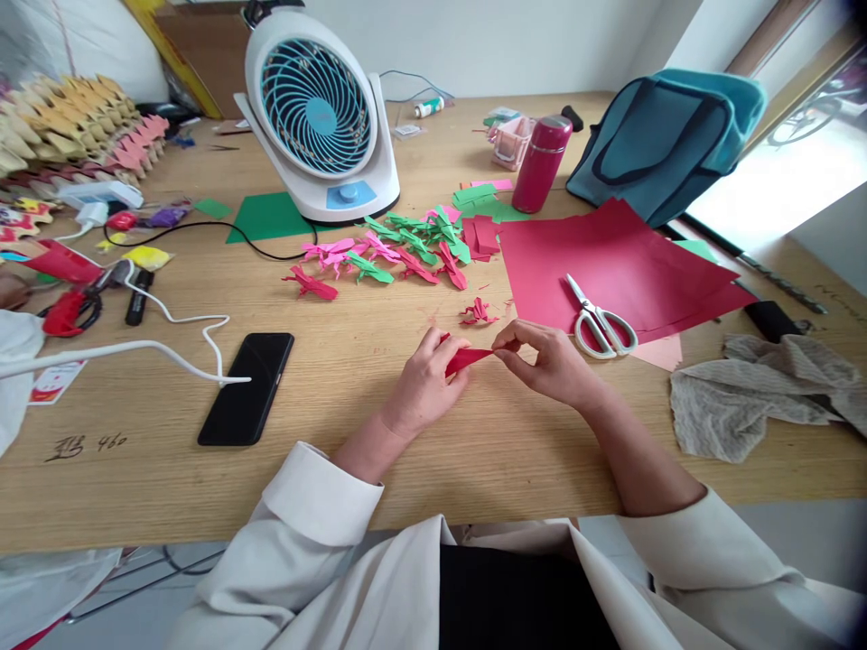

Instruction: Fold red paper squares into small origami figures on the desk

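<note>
A folded piece of red paper (pixel 467 358) is held just above the wooden table, stretched between both hands. My left hand (pixel 428 379) is closed round its left part, with the thumb along the near side. The fingertips of my right hand (pixel 545 359) pinch its pointed right end. Just beyond the hands lies a small red folded paper figure (pixel 479 312). Farther back is a pile of pink, green and red folded paper figures (pixel 406 246). White-handled scissors (pixel 600 323) rest to the right, partly on large red paper sheets (pixel 596 257).
A white fan (pixel 321 113) stands at the back, near a red bottle (pixel 542 164) and a teal bag (pixel 667 144). On the left lie a black phone (pixel 247 388), a white cable (pixel 135 348) and red-handled scissors (pixel 71 311). A grey cloth (pixel 759 397) lies at right.
</note>
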`<state>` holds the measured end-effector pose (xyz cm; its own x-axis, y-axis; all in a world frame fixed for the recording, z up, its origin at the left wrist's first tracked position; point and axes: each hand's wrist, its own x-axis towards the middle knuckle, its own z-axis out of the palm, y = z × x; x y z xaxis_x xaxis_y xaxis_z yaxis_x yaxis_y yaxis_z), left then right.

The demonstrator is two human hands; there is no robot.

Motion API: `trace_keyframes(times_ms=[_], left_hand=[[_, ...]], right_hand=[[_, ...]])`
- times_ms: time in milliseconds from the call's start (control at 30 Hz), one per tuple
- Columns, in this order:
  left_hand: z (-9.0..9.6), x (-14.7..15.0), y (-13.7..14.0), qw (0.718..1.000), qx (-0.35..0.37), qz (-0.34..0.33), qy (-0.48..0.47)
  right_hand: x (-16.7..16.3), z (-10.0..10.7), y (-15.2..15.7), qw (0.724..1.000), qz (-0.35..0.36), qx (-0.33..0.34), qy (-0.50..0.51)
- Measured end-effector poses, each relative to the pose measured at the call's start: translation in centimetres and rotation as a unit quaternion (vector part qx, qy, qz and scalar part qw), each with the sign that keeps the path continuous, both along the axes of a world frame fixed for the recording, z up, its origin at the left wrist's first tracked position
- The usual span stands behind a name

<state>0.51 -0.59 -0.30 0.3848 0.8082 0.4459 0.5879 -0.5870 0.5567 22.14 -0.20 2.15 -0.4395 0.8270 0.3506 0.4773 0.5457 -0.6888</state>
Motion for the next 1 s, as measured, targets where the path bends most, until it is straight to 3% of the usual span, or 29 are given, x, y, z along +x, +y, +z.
trace_keyframes(times_ms=[167,533,867,1000], left_hand=[[0.1,0.2,-0.1,1.000,-0.003,0.000,0.011],[-0.5,0.3,-0.3,0.996,-0.008,-0.011,0.091],[-0.3,0.4,-0.5,0.994,-0.005,-0.007,0.113],[-0.2,0.3,-0.5,0.997,-0.013,-0.004,0.078]], right_hand=[[-0.6,-0.4,0.0,0.999,-0.031,-0.014,-0.011],[-1.1,-0.6,-0.2,0.998,-0.030,-0.031,-0.054],[-0.7,-1.1,-0.1,0.990,-0.034,0.021,-0.132],[-0.7,-0.9,-0.1,0.992,-0.035,0.023,-0.121]])
